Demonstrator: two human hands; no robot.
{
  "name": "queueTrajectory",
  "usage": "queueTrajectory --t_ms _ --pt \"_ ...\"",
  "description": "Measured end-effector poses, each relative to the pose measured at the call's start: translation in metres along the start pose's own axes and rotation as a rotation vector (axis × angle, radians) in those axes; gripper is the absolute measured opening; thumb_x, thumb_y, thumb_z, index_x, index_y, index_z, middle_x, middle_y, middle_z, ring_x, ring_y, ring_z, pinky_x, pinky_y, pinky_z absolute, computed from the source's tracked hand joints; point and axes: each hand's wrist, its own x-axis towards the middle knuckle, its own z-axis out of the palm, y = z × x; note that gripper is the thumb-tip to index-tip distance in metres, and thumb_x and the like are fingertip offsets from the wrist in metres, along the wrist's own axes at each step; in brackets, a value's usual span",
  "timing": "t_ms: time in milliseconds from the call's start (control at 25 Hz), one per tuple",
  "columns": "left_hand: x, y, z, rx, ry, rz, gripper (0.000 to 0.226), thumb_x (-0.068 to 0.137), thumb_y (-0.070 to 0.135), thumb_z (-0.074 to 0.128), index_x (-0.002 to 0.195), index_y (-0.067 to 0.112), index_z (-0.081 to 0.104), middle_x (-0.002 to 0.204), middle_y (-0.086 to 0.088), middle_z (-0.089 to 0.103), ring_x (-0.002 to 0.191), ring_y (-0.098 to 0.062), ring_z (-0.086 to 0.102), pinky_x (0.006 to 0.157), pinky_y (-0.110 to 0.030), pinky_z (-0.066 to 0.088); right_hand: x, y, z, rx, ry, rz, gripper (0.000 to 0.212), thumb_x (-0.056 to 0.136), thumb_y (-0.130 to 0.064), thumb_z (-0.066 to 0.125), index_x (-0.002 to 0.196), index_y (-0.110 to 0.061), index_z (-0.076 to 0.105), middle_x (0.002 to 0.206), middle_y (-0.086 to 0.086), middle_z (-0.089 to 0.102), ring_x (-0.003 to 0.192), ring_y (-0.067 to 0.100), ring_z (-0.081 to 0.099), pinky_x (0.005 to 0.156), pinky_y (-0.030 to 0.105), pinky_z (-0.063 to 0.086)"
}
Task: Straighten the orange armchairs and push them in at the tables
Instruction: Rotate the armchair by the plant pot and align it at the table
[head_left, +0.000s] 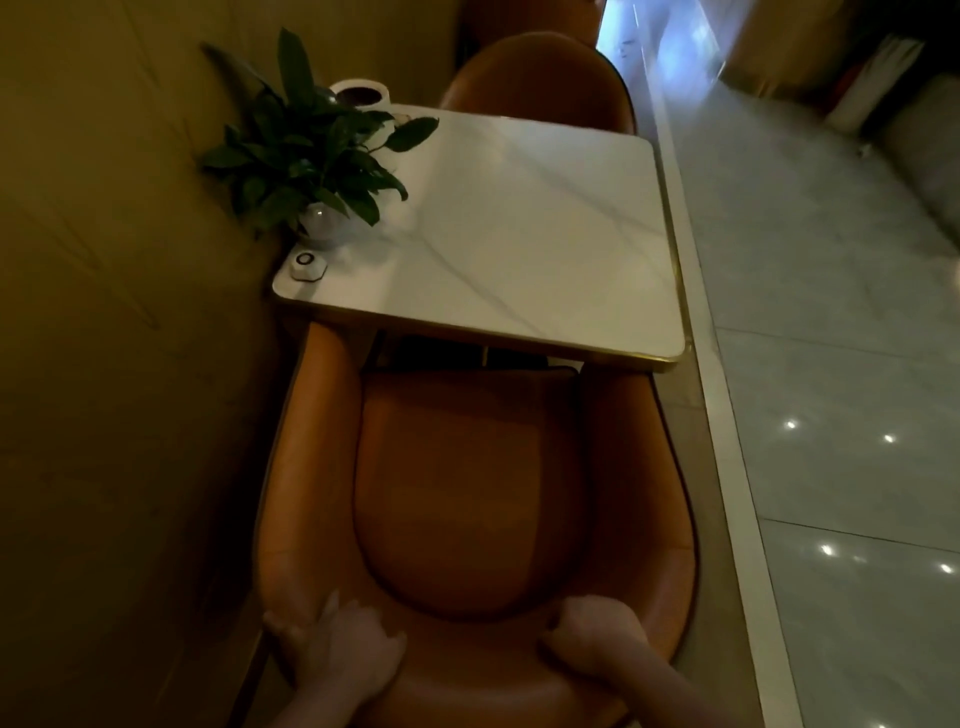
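Left hand (337, 644) and right hand (592, 639) grip the backrest rim of the near orange leather armchair (467, 493), its front hidden under the white marble desk (519, 234); far orange armchair (535, 78) mostly hidden behind it.

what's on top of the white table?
A leafy plant in a clear vase, a small white button puck beside it, and a white round container at the far corner, partly covered by leaves.

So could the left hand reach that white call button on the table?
Probably not without leaning: the left hand grips the armchair back, and its whole seat separates it from the call button.
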Motion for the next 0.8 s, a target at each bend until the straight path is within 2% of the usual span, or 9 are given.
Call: queueTrajectory --t_ms 200,400,520,680,800 --pt "-0.01 -0.003 -0.008 -0.008 0.026 0.001 0.053 0.087 0.052 0.039 0.127 0.027 0.062 0.142 0.011 0.049 0.145 -0.012 0.022 0.104 -0.082 0.005 -0.007 -0.007 0.006 0.016 0.051 0.061 0.04 0.079 -0.053 0.047 0.101 -0.026 0.068 0.103 -0.002 0.068 0.099 0.019 0.063 0.084 0.033 0.049" --pt "-0.018 -0.015 -0.009 -0.017 0.033 0.106 0.053 0.088 0.049 0.041 0.132 0.026 0.06 0.149 0.012 0.045 0.15 -0.013 0.014 0.095 -0.086 -0.012 -0.028 -0.014 0.025 0.085 0.068 0.111 0.048 0.073 -0.061 0.05 0.106 -0.03 0.065 0.108 -0.005 0.067 0.103 0.015 0.062 0.09 0.032 0.048" --pt "-0.012 -0.03 -0.011 -0.027 0.033 0.181 0.047 0.089 0.048 0.042 0.124 0.028 0.065 0.148 0.014 0.047 0.15 -0.01 0.014 0.105 -0.078 -0.008 -0.041 -0.018 0.03 0.184 0.093 0.139 0.035 0.074 -0.058 0.056 0.097 -0.032 0.063 0.1 -0.009 0.066 0.096 0.01 0.062 0.088 0.028 0.049" --pt "-0.008 -0.029 -0.018 -0.045 0.02 0.203 0.045 0.087 0.048 0.044 0.124 0.033 0.065 0.144 0.016 0.05 0.147 -0.011 0.019 0.106 -0.077 -0.007 -0.043 -0.016 0.02 0.263 0.109 0.156 0.023 0.073 -0.048 0.059 0.091 -0.034 0.062 0.094 -0.012 0.064 0.091 0.006 0.062 0.085 0.025 0.051" --pt "-0.003 -0.026 -0.019 0.01 0.009 0.204 0.047 0.086 0.051 0.043 0.124 0.032 0.064 0.139 0.012 0.054 0.142 -0.015 0.029 0.109 -0.075 -0.006 -0.04 -0.017 0.018 0.269 0.097 0.15 0.017 0.076 -0.042 0.058 0.091 -0.034 0.064 0.094 -0.011 0.065 0.091 0.005 0.062 0.086 0.025 0.051"
